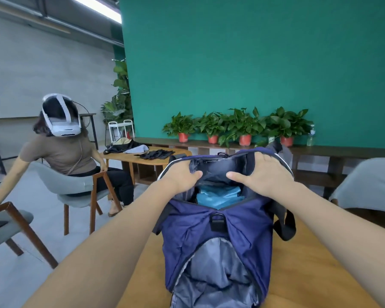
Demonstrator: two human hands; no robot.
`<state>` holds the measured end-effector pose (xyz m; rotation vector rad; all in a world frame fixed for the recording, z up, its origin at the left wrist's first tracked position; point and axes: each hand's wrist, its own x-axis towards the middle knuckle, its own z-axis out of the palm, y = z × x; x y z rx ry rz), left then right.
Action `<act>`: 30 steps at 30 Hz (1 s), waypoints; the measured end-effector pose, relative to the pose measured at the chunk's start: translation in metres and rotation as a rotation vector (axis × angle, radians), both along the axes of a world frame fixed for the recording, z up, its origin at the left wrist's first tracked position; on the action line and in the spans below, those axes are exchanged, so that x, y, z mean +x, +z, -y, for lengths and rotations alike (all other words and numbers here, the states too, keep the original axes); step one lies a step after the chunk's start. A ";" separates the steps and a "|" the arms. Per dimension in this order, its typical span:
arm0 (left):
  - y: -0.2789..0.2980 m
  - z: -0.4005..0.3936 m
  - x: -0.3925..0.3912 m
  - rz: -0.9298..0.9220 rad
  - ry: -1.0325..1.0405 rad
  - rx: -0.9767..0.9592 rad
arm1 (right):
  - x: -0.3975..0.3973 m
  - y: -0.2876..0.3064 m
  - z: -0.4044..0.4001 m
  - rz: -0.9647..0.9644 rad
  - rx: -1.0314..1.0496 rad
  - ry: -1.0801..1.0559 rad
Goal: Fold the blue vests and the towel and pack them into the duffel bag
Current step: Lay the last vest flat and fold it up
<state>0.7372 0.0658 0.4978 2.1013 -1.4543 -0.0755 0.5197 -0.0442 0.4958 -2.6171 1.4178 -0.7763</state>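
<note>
duffel bag (216, 232): no lettering, logo or number can be read on its blue fabric or its black buckle
headset (61, 121) on the seated person: white shell, no readable brand
water bottle (310, 135) on the bench: label too small and blurred to read
red plant pots (245, 140): plain, no print
green wall (253, 63): bears no sign or writing

Navy duffel bag (216, 232) upright on table, top unzipped, folded light-blue vest (218, 197) visible inside.
</note>
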 end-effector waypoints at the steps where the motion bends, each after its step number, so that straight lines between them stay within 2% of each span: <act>1: 0.007 0.002 -0.009 0.020 0.000 0.000 | -0.011 0.007 0.000 0.000 -0.020 -0.007; 7: 0.023 0.018 -0.079 -0.007 -0.038 -0.018 | -0.085 0.024 0.010 -0.017 -0.091 -0.054; 11: -0.025 0.035 -0.135 -0.101 -0.059 0.030 | -0.137 -0.016 0.013 -0.092 -0.051 -0.111; 16: -0.087 0.039 -0.183 -0.101 -0.118 0.097 | -0.183 -0.077 0.009 -0.237 0.023 -0.123; 21: -0.088 0.029 -0.207 -0.066 -0.122 0.078 | -0.201 -0.085 -0.010 -0.101 0.060 -0.049; 27: -0.101 0.007 -0.241 0.035 -0.091 0.160 | -0.237 -0.089 -0.044 0.219 0.157 0.119; 30: -0.109 -0.010 -0.269 0.075 -0.138 0.079 | -0.263 -0.101 -0.063 0.324 0.129 0.160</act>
